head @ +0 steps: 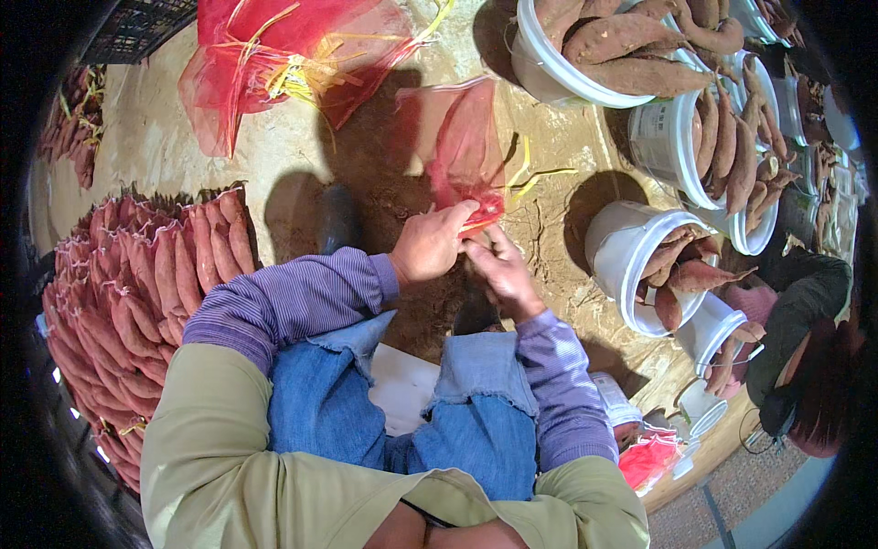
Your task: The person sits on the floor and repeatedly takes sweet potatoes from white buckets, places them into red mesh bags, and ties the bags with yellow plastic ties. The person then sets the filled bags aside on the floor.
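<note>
My left hand grips the gathered end of a red mesh bag between thumb and fingers. Beside it, touching the same bunched end, is my right hand, partly blurred; its fingers are bent against the mesh. The bag stretches away from me on the dirty floor, and long sweet potatoes seem to show through its netting. Just right of the bag lie yellow strips. Farther off, a pile of empty red mesh bags has more yellow strips on it.
White buckets of sweet potatoes stand along the right. Netted sweet potatoes are stacked at left, below a black crate. Another person in dark sleeves sits at the far right. More red mesh lies at lower right.
</note>
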Demonstrator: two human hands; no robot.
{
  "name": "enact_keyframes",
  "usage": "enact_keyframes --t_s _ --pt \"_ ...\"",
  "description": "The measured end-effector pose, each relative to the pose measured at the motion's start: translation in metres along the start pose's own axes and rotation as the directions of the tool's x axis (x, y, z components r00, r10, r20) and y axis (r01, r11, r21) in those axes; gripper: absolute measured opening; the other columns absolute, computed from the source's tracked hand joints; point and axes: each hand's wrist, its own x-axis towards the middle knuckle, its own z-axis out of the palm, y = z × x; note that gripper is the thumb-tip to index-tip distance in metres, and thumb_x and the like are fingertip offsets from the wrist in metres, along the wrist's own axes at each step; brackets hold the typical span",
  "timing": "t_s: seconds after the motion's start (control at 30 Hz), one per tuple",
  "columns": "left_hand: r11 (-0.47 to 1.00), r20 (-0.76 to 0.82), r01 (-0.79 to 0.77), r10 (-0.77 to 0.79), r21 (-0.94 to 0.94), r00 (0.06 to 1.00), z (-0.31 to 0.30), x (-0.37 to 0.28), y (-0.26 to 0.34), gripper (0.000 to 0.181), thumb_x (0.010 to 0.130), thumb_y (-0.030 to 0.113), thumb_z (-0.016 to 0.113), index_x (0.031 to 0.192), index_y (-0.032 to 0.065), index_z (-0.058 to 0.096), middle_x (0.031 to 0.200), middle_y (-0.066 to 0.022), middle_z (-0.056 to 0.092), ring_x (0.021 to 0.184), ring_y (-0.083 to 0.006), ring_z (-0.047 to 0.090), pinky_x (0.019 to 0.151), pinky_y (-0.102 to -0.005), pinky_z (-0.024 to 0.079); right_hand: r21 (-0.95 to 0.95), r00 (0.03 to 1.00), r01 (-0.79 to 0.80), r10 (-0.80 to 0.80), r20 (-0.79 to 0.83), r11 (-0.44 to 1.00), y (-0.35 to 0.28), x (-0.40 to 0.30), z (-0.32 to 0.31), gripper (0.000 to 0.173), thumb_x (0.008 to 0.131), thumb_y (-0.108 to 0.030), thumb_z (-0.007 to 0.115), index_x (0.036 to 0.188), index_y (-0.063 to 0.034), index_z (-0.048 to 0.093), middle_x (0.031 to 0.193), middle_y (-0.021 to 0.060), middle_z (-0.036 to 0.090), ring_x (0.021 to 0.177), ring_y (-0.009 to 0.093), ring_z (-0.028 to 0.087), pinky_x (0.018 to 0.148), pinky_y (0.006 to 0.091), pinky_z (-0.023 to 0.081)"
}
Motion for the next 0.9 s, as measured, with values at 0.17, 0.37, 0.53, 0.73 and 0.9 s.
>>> enact_keyframes --t_s 0.17,0.37,0.53,0.73,0.9 --pt "0.996 -0.175 0.025 -0.039 -0.082 0.984 -0.015 -0.009 -0.015 0.037 0.08 0.001 0.053 0.117 0.0016 0.046 0.1 -0.0235 0.06 0.095 -0.0383 0.06 0.076 -0.0414 0.05 0.113 0.986 0.157 -0.163 0.041 0.981 -0.005 0.003 0.034 0.049 0.09 -0.002 0.052 0.136 -0.0014 0.035 0.122 0.0066 0.053 0.11 0.014 0.05 0.093 0.0277 0.04" --pt "0.983 -0.099 0.023 -0.041 -0.185 0.994 -0.017 -0.011 -0.001 0.039 0.082 -0.005 0.048 0.12 0.0004 0.044 0.104 -0.0243 0.059 0.102 -0.0381 0.059 0.082 -0.0384 0.049 0.062 0.984 0.175 -0.177 0.029 0.983 -0.009 0.017 0.039 0.034 0.092 -0.006 0.052 0.124 -0.004 0.044 0.104 0.0057 0.057 0.092 0.013 0.057 0.075 0.0271 0.048" --pt "0.982 -0.121 0.087 -0.108 -0.166 0.987 -0.021 -0.013 -0.004 0.036 0.082 -0.004 0.049 0.118 0.0 0.045 0.103 -0.0241 0.059 0.1 -0.0379 0.06 0.082 -0.038 0.049 -0.513 0.926 0.241 -0.354 -0.133 0.824 -0.01 0.03 0.031 0.023 0.087 -0.013 0.062 0.106 -0.0044 0.053 0.078 0.0043 0.06 0.067 0.015 0.059 0.06 0.0278 0.047" --pt "0.98 -0.144 0.094 -0.121 -0.177 0.982 -0.015 -0.018 -0.014 0.033 0.084 0.001 0.05 0.117 0.0007 0.045 0.103 -0.0238 0.059 0.1 -0.0383 0.06 0.08 -0.0396 0.05 -0.623 0.864 0.28 -0.475 -0.169 0.73 0.003 0.023 0.033 0.041 0.082 -0.013 0.065 0.118 -0.0025 0.049 0.095 0.0149 0.063 0.094 0.023 0.061 0.082 0.0352 0.047" --pt "0.966 -0.027 0.167 -0.176 -0.195 0.984 -0.003 -0.024 -0.004 0.038 0.084 0.007 0.051 0.121 0.0027 0.042 0.103 -0.0254 0.058 0.097 -0.0402 0.059 0.078 -0.0424 0.05 -0.79 0.797 0.369 -0.604 -0.002 0.49 0.038 0.072 0.009 0.034 0.086 -0.015 0.061 0.114 -0.0022 0.047 0.104 0.0112 0.06 0.096 0.02 0.058 0.083 0.0333 0.046"
